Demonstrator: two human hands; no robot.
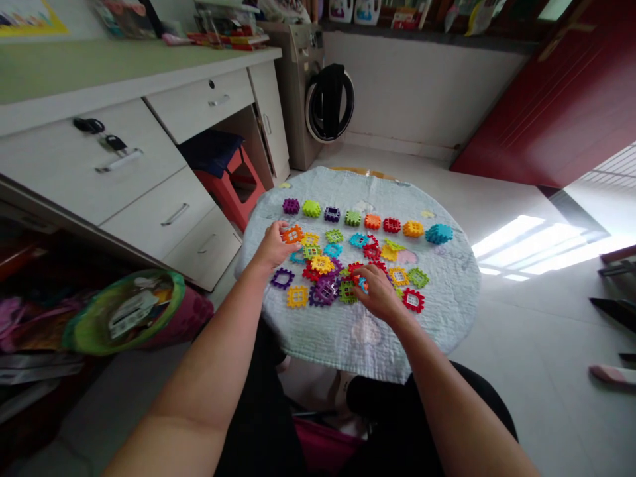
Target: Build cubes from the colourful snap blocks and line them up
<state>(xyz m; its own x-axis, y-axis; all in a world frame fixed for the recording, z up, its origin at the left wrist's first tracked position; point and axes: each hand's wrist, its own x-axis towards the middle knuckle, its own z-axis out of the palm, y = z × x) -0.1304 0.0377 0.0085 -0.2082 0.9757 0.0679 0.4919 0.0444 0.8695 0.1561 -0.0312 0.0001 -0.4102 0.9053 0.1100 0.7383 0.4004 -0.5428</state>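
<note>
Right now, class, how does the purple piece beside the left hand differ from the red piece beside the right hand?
The purple piece is open in the middle, while the red piece has a grid window. The purple piece lies left of the left hand, and the red piece lies right of the right hand. Both are notched plastic building pieces lying flat on the pale quilted mat.

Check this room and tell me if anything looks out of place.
A black garment hangs over the open door of the washing machine, draped across the porthole rather than put inside or away. Black keys also sit on a desk drawer front.
</note>
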